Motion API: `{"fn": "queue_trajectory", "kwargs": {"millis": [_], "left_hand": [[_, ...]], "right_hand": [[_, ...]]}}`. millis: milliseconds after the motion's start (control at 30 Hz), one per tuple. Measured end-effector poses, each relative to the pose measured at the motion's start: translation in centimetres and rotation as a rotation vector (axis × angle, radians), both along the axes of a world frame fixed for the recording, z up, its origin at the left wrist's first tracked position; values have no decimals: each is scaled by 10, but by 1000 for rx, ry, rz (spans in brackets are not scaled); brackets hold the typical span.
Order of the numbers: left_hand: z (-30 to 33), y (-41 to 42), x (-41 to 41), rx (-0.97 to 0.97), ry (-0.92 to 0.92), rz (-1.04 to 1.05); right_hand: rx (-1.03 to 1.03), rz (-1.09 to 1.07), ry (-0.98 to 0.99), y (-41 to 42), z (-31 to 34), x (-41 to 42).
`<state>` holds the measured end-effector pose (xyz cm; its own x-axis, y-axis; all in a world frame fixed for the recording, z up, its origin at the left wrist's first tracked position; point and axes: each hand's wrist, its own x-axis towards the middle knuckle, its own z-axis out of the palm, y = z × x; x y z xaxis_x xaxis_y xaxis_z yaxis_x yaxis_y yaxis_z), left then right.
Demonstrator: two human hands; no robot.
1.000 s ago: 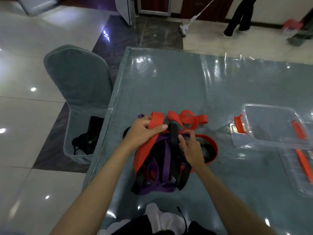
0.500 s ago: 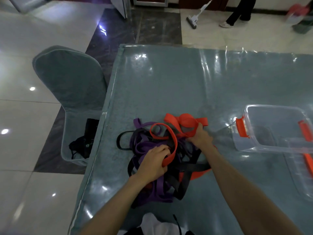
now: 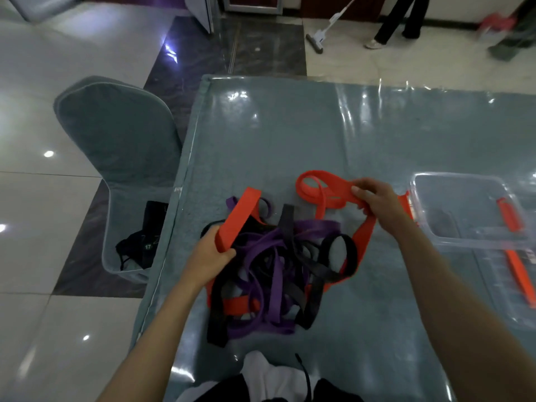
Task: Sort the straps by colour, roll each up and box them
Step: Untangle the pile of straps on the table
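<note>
A tangled pile of straps lies on the table before me: purple straps, black straps and orange ones. My left hand grips a wide orange strap that rises out of the pile's left side. My right hand pinches a looped orange strap lifted at the pile's far right. A clear plastic box with orange latches stands open on the right.
The box's clear lid lies in front of the box. A covered chair with black items on its seat stands left of the table edge. A person mops the floor far behind.
My left hand has taken hold of the wide orange strap and lifted it at the left. My right hand has raised the looped orange strap toward the box.
</note>
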<state>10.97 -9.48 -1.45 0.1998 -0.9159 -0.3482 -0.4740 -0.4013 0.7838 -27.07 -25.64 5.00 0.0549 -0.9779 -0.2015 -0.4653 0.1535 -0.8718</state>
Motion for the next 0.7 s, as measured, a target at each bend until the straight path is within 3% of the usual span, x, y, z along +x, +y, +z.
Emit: {"fn": "queue_trajectory", "kwargs": {"millis": [167, 367, 700], "left_hand": [[0, 19, 3, 51, -105, 46], [18, 36, -12, -111, -146, 118], [15, 59, 32, 24, -181, 214]], "right_hand": [[36, -8, 6, 19, 44, -24], [177, 65, 8, 84, 67, -44], [398, -65, 159, 173, 13, -76]]}}
